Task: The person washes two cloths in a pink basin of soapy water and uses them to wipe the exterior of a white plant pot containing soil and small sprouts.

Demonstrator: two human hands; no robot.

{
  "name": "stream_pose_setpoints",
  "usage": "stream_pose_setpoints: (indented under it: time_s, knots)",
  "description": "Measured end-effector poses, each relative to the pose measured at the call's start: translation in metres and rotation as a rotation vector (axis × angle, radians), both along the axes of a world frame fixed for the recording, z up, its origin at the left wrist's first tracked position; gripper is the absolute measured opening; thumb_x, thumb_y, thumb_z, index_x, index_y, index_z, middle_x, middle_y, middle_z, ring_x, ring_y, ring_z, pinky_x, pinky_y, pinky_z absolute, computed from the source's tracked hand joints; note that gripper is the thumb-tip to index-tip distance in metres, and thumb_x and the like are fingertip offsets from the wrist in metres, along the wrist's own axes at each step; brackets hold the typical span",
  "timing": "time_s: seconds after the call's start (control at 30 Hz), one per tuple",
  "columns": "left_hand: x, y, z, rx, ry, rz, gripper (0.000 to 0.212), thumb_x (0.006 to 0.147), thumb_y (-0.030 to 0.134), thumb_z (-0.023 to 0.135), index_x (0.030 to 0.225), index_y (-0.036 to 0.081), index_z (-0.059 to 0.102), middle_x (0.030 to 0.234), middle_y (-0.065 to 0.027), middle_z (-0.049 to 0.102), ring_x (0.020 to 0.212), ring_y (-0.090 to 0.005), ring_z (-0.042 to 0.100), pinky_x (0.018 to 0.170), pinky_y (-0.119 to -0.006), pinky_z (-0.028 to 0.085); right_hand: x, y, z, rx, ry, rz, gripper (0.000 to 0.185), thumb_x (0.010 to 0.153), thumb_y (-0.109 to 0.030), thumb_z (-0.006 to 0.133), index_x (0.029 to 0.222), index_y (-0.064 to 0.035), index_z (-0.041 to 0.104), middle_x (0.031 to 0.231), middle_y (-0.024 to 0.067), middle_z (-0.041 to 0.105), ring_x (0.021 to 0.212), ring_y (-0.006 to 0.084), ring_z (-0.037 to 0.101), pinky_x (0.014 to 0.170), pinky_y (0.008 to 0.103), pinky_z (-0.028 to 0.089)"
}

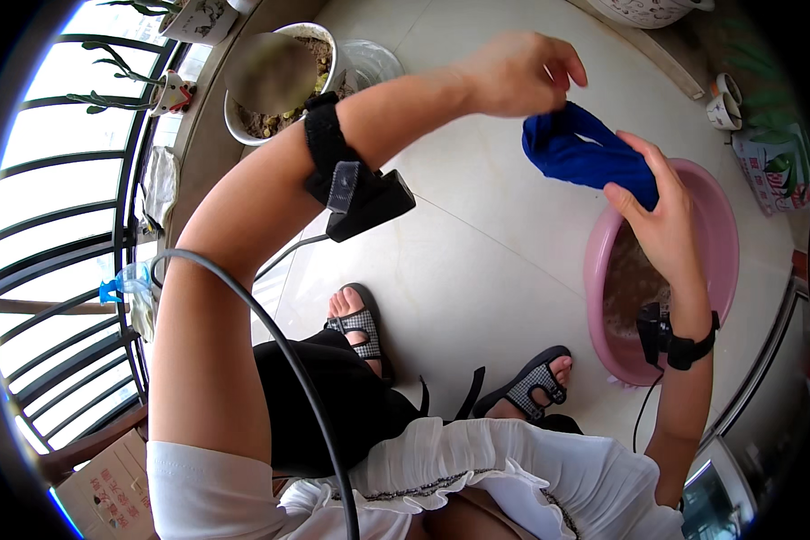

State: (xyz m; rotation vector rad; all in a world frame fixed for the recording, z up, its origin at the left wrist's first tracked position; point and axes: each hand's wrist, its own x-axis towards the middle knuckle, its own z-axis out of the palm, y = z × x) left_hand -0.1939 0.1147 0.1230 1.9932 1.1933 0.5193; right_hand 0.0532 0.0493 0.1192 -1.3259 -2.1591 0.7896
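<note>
A piece of blue cloth (590,150) is stretched in the air between my two hands. My right hand (661,196) grips its right end, thumb in front and fingers behind, above the rim of a pink plastic basin (597,290). Cloudy brownish water with some foam (631,277) stands in the basin. My left hand (530,74) is at the cloth's upper left end, fingers curled down at its edge; whether they pinch it cannot be made out. Both forearms wear strapped black devices.
My sandalled feet (361,327) stand on the pale tiled floor (472,283). A white pot of soil (337,61) is at the upper left, by a ledge and a barred window. Small pots (723,111) and a printed bag (769,169) are at the right; a cardboard box (108,486) is lower left.
</note>
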Motion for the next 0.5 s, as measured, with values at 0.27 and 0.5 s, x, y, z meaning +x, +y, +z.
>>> stream_pose_setpoints:
  time_s: [0.27,0.5]
  knots:
    - [-0.087,-0.007,-0.038,0.043,0.004,0.114,0.031,0.085,0.003,0.054,0.115,0.007,0.062,0.103,-0.0100,0.067,0.099,-0.0200,0.066,0.087,-0.034,0.053,-0.061,0.035,-0.062,-0.296,-0.998,0.320,0.048,0.086,-0.035,0.066,0.119,-0.0012,0.062,0.119,0.0190,0.058,0.118,0.0330,0.053,0.098,0.0430,0.045]
    - [-0.139,-0.094,-0.148,-0.271,0.374,0.041,0.048,0.089,0.016,0.060,0.135,0.012,0.047,0.132,-0.0149,0.051,0.119,-0.0326,0.052,0.099,-0.040,0.044,-0.113,0.055,-0.153,-0.415,-0.831,0.106,0.074,0.089,-0.034,0.064,0.150,-0.0130,0.027,0.152,0.0204,0.027,0.141,0.0339,0.029,0.111,0.0425,0.034]
